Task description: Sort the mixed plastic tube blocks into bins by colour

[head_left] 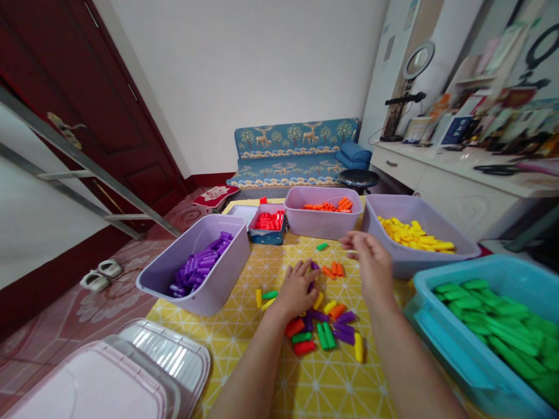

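"Coloured cylinders (326, 336): where are they?"

"Loosely heaped on the counter (332, 387), under and around the left hand (299, 291). It reaches out palm down, fingers spread, purple pieces by the fingertips; whether that grip has hold of any, I cannot tell."

"And the right hand (373, 259)?"

"Near the lilac tub (406, 266) of yellow cylinders, fingers bent, grip partly curled. Its inside is hidden, so I can't say whether it holds anything."

"Textures?"

"Smooth, rounded plastic; the counter's yellow surface carries white triangle lines. The turquoise tub (449, 352) and pale lids (87, 384) are cut off."
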The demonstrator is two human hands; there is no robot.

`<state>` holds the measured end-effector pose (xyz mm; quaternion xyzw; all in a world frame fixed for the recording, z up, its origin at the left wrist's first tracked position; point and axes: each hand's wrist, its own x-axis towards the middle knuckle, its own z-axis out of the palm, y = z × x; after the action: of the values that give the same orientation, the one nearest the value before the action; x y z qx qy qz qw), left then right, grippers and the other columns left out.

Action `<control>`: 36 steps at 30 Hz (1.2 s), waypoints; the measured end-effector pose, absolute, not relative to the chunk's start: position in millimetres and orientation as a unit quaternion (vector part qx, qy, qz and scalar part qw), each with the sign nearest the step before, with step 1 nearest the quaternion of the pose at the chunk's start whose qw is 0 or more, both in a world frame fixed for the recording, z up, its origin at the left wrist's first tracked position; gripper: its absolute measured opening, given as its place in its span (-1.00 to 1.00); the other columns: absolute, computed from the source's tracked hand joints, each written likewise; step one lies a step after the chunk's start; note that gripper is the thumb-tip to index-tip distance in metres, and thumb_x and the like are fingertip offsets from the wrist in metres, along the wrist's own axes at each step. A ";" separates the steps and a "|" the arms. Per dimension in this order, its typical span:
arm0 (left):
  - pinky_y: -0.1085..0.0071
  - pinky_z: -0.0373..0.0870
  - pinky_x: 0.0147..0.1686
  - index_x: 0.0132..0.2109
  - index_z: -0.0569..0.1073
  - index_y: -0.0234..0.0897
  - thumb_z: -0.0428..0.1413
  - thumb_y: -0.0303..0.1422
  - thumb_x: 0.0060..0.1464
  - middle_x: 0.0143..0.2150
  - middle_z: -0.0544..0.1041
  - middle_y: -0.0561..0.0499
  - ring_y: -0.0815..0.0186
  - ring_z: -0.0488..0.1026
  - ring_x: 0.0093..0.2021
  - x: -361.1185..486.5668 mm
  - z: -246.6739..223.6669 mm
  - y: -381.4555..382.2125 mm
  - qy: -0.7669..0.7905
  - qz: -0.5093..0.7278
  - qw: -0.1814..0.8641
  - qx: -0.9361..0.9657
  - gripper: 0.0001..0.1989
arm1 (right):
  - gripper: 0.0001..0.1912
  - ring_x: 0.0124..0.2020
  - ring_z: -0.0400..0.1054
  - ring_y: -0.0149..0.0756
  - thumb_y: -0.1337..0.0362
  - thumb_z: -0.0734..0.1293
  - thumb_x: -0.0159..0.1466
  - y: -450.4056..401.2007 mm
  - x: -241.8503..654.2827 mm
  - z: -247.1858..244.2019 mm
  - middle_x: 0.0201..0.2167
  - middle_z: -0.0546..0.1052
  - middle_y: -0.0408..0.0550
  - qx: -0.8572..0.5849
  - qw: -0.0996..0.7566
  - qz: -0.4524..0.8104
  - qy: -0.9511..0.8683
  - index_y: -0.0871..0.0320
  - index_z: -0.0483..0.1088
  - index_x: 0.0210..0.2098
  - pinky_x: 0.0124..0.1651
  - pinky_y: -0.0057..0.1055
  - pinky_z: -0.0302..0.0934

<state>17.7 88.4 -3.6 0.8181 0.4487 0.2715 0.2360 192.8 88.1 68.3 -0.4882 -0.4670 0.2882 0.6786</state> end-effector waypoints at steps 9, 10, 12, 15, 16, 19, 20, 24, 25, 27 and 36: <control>0.24 0.32 0.11 -0.02 0.54 -0.29 -0.02 -0.61 0.01 0.09 0.49 -0.19 0.13 0.41 0.08 11.3 3.3 96.1 0.396 0.336 0.265 0.812 -0.57 | -0.55 0.14 0.25 -0.21 0.48 0.17 0.22 97.6 160.0 -2.4 0.09 0.45 0.00 -0.575 0.245 0.113 -0.772 0.13 0.40 0.07 0.24 -0.22 -0.01; 0.24 0.34 0.08 -0.04 0.55 -0.31 -0.01 -0.63 -0.02 0.03 0.52 -0.19 0.13 0.44 0.03 10.2 3.7 97.3 0.401 0.330 0.259 0.815 -0.58 | -0.57 0.11 0.28 -0.21 0.48 0.18 0.22 97.3 160.6 -3.4 0.07 0.47 -0.02 -0.577 0.241 0.106 -0.774 0.12 0.42 0.04 0.21 -0.23 0.01; 0.25 0.37 0.02 -0.11 0.58 -0.32 0.01 -0.66 -0.07 -0.09 0.58 -0.16 0.16 0.47 -0.07 7.8 3.0 98.8 0.415 0.318 0.242 0.817 -0.59 | -0.63 0.04 0.32 -0.19 0.48 0.23 0.18 97.2 162.3 -3.4 -0.03 0.52 -0.03 -0.581 0.238 0.090 -0.773 0.09 0.48 -0.08 0.14 -0.24 0.06; 0.31 0.38 -0.08 -0.16 0.59 -0.28 0.03 -0.66 -0.10 -0.21 0.59 -0.08 0.22 0.47 -0.17 5.2 -0.6 99.3 0.444 0.321 0.224 0.806 -0.61 | -0.72 -0.09 0.38 -0.18 0.50 0.27 0.14 97.2 163.8 -1.5 -0.21 0.56 -0.07 -0.594 0.262 0.081 -0.756 0.07 0.51 -0.27 0.03 -0.23 0.12; 0.33 0.39 -0.11 -0.16 0.59 -0.27 0.04 -0.66 -0.10 -0.23 0.58 -0.06 0.24 0.47 -0.19 4.9 -1.5 99.3 0.457 0.335 0.223 0.793 -0.61 | -0.76 -0.13 0.39 -0.19 0.49 0.28 0.14 97.2 163.6 -0.6 -0.25 0.57 -0.08 -0.597 0.293 0.087 -0.742 0.08 0.50 -0.29 0.00 -0.24 0.13; 0.36 0.38 -0.14 -0.12 0.57 -0.26 0.08 -0.62 -0.08 -0.21 0.56 -0.06 0.26 0.46 -0.19 6.3 0.2 99.5 0.493 0.422 0.251 0.718 -0.63 | -0.89 -0.24 0.42 -0.26 0.34 0.32 0.19 97.0 160.7 4.5 -0.30 0.57 -0.09 -0.572 0.453 0.135 -0.670 0.11 0.46 -0.28 -0.08 -0.31 0.20; 0.37 0.38 -0.15 -0.11 0.56 -0.26 0.10 -0.58 -0.06 -0.19 0.56 -0.06 0.26 0.46 -0.19 7.1 2.6 99.4 0.498 0.459 0.282 0.680 -0.65 | -0.89 -0.26 0.43 -0.27 0.28 0.33 0.20 96.8 159.2 6.9 -0.30 0.57 -0.08 -0.553 0.508 0.160 -0.641 0.12 0.45 -0.27 -0.11 -0.33 0.22; 0.45 0.37 -0.37 -0.01 0.49 -0.30 0.17 -0.23 0.04 -0.22 0.55 -0.08 0.33 0.46 -0.33 9.2 16.8 95.9 0.464 0.512 0.507 0.515 -0.62 | -0.79 -0.27 0.44 -0.27 0.15 0.32 0.22 95.4 151.9 15.1 -0.28 0.56 -0.05 -0.484 0.603 0.273 -0.572 0.13 0.44 -0.22 -0.21 -0.37 0.28; 0.48 0.34 -0.43 0.00 0.48 -0.30 0.16 -0.12 0.04 -0.23 0.54 -0.07 0.35 0.45 -0.37 9.3 19.9 94.2 0.445 0.504 0.556 0.488 -0.55 | -0.78 -0.26 0.45 -0.27 0.16 0.33 0.21 94.8 150.3 15.9 -0.27 0.56 -0.04 -0.476 0.599 0.289 -0.576 0.13 0.44 -0.21 -0.22 -0.37 0.28; 0.52 0.30 -0.49 -0.01 0.49 -0.29 0.15 0.03 0.00 -0.26 0.53 -0.06 0.38 0.42 -0.41 9.3 23.7 90.7 0.412 0.480 0.617 0.468 -0.45 | -0.79 -0.25 0.45 -0.27 0.20 0.35 0.18 93.5 147.5 16.0 -0.27 0.57 -0.05 -0.467 0.571 0.293 -0.608 0.13 0.45 -0.21 -0.21 -0.37 0.29; 0.61 0.09 -0.61 -0.11 0.54 -0.36 0.31 -0.10 -0.19 -0.45 0.46 0.05 0.57 0.23 -0.61 -1.4 39.7 90.2 0.439 0.458 0.650 0.419 -0.47 | -0.69 -0.16 0.43 -0.26 0.25 0.32 0.18 90.0 144.8 10.0 -0.14 0.55 -0.01 -0.452 0.567 0.299 -0.621 0.13 0.40 -0.07 -0.11 -0.31 0.29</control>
<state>-1.4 90.2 39.7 0.4193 0.4387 0.4578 0.6497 144.8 90.0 10.0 -0.4516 -0.6206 0.2994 0.5668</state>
